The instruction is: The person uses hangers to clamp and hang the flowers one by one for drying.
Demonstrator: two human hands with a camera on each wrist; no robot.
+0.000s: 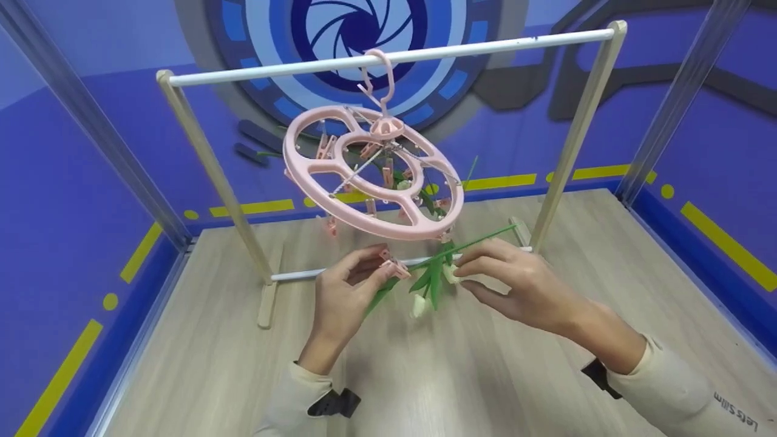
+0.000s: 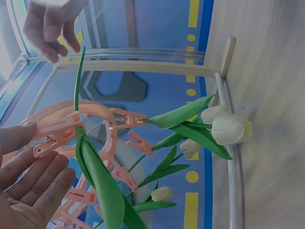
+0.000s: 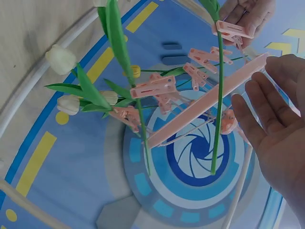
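Note:
My left hand (image 1: 346,297) pinches a pink clothespin (image 2: 57,131) between thumb and fingers. That clothespin sits across the green stem (image 2: 78,86) of an artificial tulip, whose broad leaves (image 2: 102,183) show in the left wrist view; its flower is out of sight there. My right hand (image 1: 522,282) hovers near the stem's free end, fingers loosely bent and holding nothing. Above both hands hangs a pink round clip hanger (image 1: 419,230). Other white tulips (image 2: 228,129) dangle from its clothespins (image 3: 155,88), heads downward.
The hanger's hook (image 1: 388,79) goes over the white top bar (image 1: 485,50) of a rack with wooden side posts (image 1: 580,127). A lower white bar (image 1: 297,275) runs near the wood-look tabletop (image 1: 212,364). Blue patterned panels (image 1: 121,139) enclose the back and sides.

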